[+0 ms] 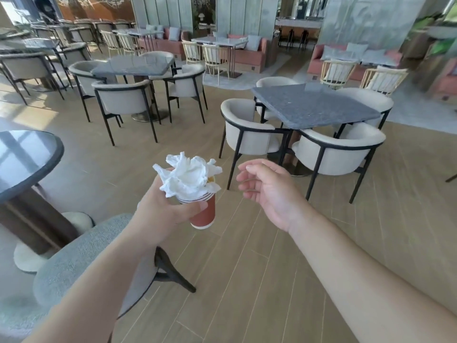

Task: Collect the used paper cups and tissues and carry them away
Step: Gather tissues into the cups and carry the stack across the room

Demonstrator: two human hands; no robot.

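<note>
My left hand [162, 209] grips a stack of brown paper cups [204, 214] with white striped rims, held upright above the floor at the middle of the view. Crumpled white tissues [189, 175] are stuffed into the top cup and spill over its rim. My right hand [265, 188] hovers just to the right of the cups, apart from them, with its fingers loosely curled and nothing in it.
A round dark table [27, 157] stands at the left with a grey upholstered chair [81, 256] below my left arm. A square speckled table [314, 102] ringed by cream chairs [249, 129] stands ahead right. More tables and chairs fill the back. Wooden floor [247, 268] runs between.
</note>
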